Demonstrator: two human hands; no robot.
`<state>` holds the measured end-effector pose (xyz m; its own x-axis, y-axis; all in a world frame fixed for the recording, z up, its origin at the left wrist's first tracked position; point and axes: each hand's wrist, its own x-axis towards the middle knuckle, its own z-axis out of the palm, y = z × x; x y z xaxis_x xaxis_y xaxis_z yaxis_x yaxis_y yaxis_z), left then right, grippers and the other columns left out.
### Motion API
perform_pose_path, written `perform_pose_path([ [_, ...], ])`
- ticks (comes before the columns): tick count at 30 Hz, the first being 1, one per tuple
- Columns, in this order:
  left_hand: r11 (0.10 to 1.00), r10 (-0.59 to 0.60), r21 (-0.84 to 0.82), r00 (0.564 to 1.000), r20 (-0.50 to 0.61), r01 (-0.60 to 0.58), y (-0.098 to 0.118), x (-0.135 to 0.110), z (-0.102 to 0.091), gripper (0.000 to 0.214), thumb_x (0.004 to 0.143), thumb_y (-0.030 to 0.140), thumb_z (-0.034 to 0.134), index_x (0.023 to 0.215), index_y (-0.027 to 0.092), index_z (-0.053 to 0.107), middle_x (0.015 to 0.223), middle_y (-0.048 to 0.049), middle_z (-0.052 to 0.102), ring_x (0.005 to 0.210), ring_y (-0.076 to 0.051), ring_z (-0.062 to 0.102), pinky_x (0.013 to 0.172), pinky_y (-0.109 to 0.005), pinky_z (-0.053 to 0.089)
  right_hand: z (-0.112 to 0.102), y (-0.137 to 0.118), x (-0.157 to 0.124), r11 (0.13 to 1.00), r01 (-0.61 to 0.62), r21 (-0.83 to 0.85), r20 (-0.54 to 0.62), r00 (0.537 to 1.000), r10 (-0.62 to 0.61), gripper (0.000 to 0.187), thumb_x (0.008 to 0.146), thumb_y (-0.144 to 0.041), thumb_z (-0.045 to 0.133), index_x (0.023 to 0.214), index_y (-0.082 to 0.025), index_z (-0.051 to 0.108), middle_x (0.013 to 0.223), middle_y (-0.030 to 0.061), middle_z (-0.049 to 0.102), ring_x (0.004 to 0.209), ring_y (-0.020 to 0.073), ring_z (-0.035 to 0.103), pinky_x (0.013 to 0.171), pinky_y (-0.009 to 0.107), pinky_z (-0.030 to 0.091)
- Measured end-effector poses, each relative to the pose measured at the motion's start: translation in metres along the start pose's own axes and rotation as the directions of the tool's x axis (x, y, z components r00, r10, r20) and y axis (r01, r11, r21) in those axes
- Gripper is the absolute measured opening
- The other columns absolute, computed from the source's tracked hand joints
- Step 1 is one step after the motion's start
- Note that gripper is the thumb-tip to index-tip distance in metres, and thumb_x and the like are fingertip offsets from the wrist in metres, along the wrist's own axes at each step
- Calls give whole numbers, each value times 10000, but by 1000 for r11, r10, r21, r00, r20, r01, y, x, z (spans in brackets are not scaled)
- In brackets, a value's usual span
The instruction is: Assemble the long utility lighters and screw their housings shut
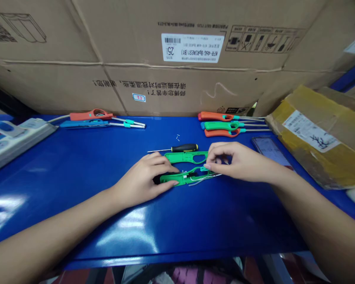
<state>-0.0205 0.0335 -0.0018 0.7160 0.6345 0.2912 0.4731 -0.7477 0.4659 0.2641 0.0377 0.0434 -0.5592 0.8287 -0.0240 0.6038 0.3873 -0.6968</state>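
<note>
Two halves of a green lighter casing lie side by side on the blue table. My left hand (pixel 144 175) grips the left end of the nearer casing half (pixel 182 180), thumb on its near edge and fingers along the far one. Thin wires and small white parts show inside that half. At its right end, the thumb and forefinger of my right hand (pixel 235 161) pinch a small turquoise trigger (pixel 205 169). The farther casing half (pixel 185 157) has an oval opening and rests just beyond. Behind it lies a black-and-yellow screwdriver (pixel 185 148).
Tiny screws (pixel 178 137) lie past the screwdriver. Several assembled lighters, including an orange one (pixel 219 116), sit at the back right. An orange lighter (pixel 88 115) and a blue one lie back left beside a power strip (pixel 14 140). A phone (pixel 270 150) and carton (pixel 319 134) stand right.
</note>
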Motion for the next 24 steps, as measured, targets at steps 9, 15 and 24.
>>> perform_pose_path([
  [9, 998, 30, -47, 1000, -6, -30, 1, -1, 0, 239, 918, 293, 700, 1145, 218, 689, 1064, -28, 675, 1004, -168, 623, 935, -327, 448, 10, 20, 6, 944, 57, -326, -196, 972, -127, 92, 889, -279, 651, 860, -192, 647, 878, 38, 637, 888, 200, 586, 783, 319, 443],
  [15, 996, 37, -80, 999, -14, -38, 0, -1, 3, 214, 915, 270, 700, 1123, 218, 704, 1056, -34, 671, 1002, -170, 614, 925, -320, 466, 25, 0, 0, 906, 256, -338, -46, 957, -287, 124, 893, -312, 699, 897, -188, 699, 976, 60, 630, 971, 214, 594, 875, 355, 470],
  [24, 997, 68, -27, 997, 21, -67, -2, -1, 4, 231, 929, 316, 686, 1146, 254, 734, 1095, -57, 667, 995, -199, 624, 907, -375, 488, 34, -1, 0, 884, 277, -377, 0, 954, -300, 81, 911, -244, 681, 884, -169, 698, 939, 58, 638, 909, 205, 605, 857, 371, 487],
])
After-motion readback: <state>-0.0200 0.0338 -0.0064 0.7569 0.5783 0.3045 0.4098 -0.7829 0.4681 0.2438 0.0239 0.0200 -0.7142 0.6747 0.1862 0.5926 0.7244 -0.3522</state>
